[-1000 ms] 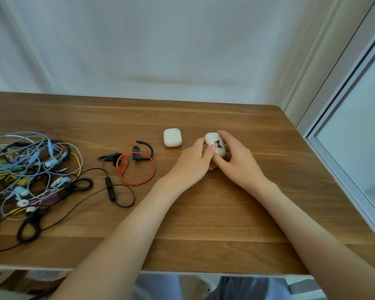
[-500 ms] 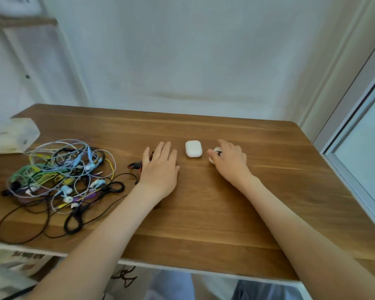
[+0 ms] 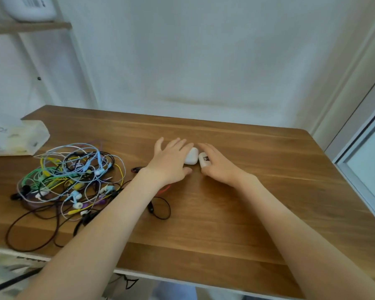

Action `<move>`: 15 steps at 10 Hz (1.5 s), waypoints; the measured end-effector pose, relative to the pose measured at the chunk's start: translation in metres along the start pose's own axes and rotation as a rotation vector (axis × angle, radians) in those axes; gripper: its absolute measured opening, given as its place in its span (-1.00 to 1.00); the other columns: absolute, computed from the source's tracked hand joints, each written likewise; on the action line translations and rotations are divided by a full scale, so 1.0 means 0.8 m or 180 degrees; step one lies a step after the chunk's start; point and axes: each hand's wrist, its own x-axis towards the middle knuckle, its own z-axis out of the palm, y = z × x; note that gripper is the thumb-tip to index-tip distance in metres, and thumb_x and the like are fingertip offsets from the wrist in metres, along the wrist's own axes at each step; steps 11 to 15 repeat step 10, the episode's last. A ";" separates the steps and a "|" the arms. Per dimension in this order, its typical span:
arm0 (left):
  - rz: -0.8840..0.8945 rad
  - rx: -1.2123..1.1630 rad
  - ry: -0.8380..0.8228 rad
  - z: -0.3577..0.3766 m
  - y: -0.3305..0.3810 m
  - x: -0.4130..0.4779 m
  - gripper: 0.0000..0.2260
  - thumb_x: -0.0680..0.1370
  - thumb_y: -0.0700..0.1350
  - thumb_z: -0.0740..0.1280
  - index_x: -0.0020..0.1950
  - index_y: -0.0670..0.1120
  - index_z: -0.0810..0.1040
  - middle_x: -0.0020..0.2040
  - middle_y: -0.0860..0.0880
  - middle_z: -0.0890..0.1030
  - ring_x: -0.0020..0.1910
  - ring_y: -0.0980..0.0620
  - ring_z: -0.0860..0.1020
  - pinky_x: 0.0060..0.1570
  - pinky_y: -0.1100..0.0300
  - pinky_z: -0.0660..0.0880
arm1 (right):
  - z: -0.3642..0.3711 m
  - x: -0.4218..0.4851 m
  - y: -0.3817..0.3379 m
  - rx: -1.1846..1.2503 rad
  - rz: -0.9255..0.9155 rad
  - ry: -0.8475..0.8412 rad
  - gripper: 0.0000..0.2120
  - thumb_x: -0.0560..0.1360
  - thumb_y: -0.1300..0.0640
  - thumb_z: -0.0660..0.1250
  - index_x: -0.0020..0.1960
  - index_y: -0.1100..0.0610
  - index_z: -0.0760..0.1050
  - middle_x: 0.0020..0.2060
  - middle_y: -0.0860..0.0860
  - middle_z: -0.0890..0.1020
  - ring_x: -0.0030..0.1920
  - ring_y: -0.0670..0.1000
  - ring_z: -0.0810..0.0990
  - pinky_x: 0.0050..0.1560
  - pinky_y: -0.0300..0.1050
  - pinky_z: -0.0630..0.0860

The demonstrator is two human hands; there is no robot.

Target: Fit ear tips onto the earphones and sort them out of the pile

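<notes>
A tangled pile of coloured wired earphones (image 3: 74, 176) lies on the left of the wooden table (image 3: 247, 224). Two white earbud cases sit side by side at the middle back. My left hand (image 3: 171, 161) rests with straight fingers against the plain white case (image 3: 192, 157). My right hand (image 3: 221, 167) holds the white case with a dark sticker (image 3: 204, 159) between thumb and index finger. A red and black neckband earphone (image 3: 166, 188) lies mostly hidden under my left wrist. No loose ear tips are visible.
A black earphone cable (image 3: 160, 210) loops beside my left forearm. A translucent plastic box (image 3: 15, 137) stands at the far left of the table. A wooden shelf (image 3: 30, 27) hangs at upper left, and a window frame (image 3: 355, 159) runs along the right.
My left hand moved right from the red neckband earphone to the plain case. The sticker case now lies right beside the plain one. The view has tilted upward.
</notes>
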 end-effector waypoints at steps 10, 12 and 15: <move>-0.0643 -0.1452 -0.0092 -0.023 -0.103 0.030 -0.72 0.62 -0.03 0.19 0.31 -0.04 0.48 0.25 -0.04 0.54 0.23 0.00 0.47 0.09 0.19 0.35 | 0.046 0.060 -0.063 -0.0355 -0.0471 0.0105 -0.34 0.50 0.18 0.36 0.53 0.11 0.17 0.53 0.07 0.13 0.54 0.06 0.01 0.48 -0.10 0.00; -0.0643 -0.1452 -0.0092 -0.023 -0.103 0.030 -0.72 0.62 -0.03 0.19 0.31 -0.04 0.48 0.25 -0.04 0.54 0.23 0.00 0.47 0.09 0.19 0.35 | 0.046 0.060 -0.063 -0.0355 -0.0471 0.0105 -0.34 0.50 0.18 0.36 0.53 0.11 0.17 0.53 0.07 0.13 0.54 0.06 0.01 0.48 -0.10 0.00; -0.0643 -0.1452 -0.0092 -0.023 -0.103 0.030 -0.72 0.62 -0.03 0.19 0.31 -0.04 0.48 0.25 -0.04 0.54 0.23 0.00 0.47 0.09 0.19 0.35 | 0.046 0.060 -0.063 -0.0355 -0.0471 0.0105 -0.34 0.50 0.18 0.36 0.53 0.11 0.17 0.53 0.07 0.13 0.54 0.06 0.01 0.48 -0.10 0.00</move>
